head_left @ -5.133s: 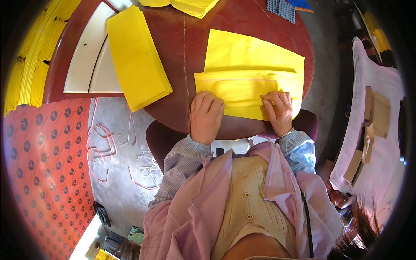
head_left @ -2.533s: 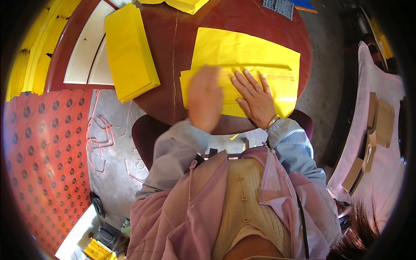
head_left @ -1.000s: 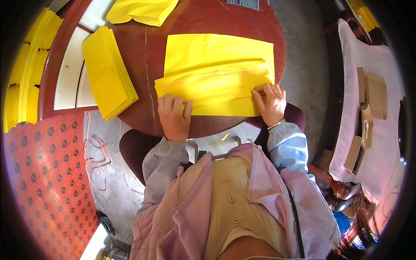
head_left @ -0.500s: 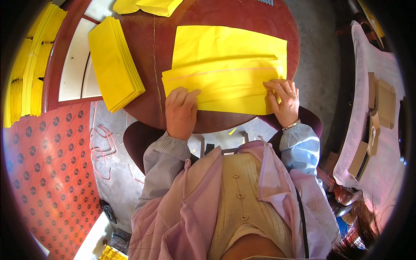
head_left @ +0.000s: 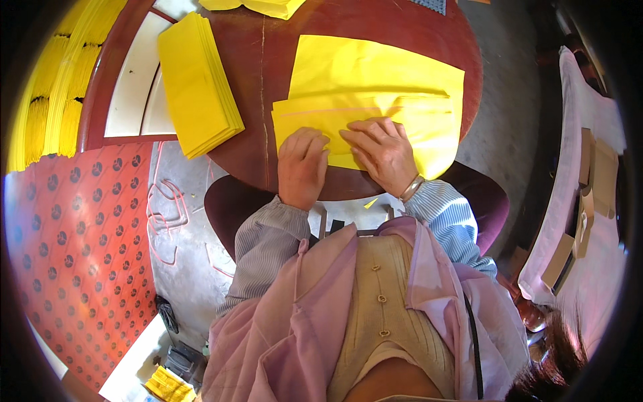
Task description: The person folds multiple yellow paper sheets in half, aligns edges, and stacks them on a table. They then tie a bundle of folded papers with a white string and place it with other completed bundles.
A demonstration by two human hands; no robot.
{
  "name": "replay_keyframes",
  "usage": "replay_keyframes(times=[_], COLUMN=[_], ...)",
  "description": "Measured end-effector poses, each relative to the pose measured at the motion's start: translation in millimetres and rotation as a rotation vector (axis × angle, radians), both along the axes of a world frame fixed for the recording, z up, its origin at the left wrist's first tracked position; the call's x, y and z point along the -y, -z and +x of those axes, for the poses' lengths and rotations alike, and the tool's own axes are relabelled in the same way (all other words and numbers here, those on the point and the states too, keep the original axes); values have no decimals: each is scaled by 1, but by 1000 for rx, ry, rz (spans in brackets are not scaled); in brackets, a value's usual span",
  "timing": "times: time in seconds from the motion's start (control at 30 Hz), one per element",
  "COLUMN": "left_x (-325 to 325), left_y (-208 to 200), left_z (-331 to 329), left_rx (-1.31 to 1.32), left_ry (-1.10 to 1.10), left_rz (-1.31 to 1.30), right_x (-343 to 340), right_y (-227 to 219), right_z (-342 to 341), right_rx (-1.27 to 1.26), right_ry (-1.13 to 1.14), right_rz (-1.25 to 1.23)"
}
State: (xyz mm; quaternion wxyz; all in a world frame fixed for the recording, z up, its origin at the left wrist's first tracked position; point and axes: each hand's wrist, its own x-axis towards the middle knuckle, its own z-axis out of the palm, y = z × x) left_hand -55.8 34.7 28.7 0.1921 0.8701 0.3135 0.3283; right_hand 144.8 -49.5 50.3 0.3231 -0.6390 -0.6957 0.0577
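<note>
A yellow sheet [head_left: 375, 63], of paper or thin cloth, lies on the round table in front of me with its near part folded over. A faint pinkish line runs along the folded band. My left hand [head_left: 303, 164] has its fingers curled over the near left edge of the fold. Close beside it, near the middle of the fold, my right hand [head_left: 386, 154] bends its fingers down onto the yellow layers, thumb toward the near edge. To the right of that hand the near edge bulges loosely toward me. The palms hide part of the edge.
A stack of folded yellow sheets [head_left: 197, 87] lies at the left of the dark red table [head_left: 244, 53]. Another yellow piece [head_left: 274, 7] sits at the far edge. Yellow bundles [head_left: 57, 87] stand far left. Cardboard boxes [head_left: 596, 177] rest on a pink cloth at right.
My right hand has moved left from the sheet's right edge to the middle of the fold, near my left hand. The near edge at right now bulges. The whole view has shifted slightly.
</note>
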Motion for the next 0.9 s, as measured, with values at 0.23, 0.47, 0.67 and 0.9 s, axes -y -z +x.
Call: replay_keyframes(times=[0.23, 0.47, 0.67, 0.9], left_x=[13, 7, 5, 2], left_y=[-5, -3, -2, -2], left_z=[-29, -21, -19, -6], left_rx=[-142, -98, -126, -21], left_ry=[-76, -129, -105, 14], left_rz=[-31, 20, 56, 3], right_x=[30, 38, 49, 48], right_y=[0, 4, 6, -2], right_z=[21, 36, 53, 54], right_rx=[18, 32, 80, 154], right_ry=[114, 237, 344, 377], right_rz=[-34, -14, -28, 15])
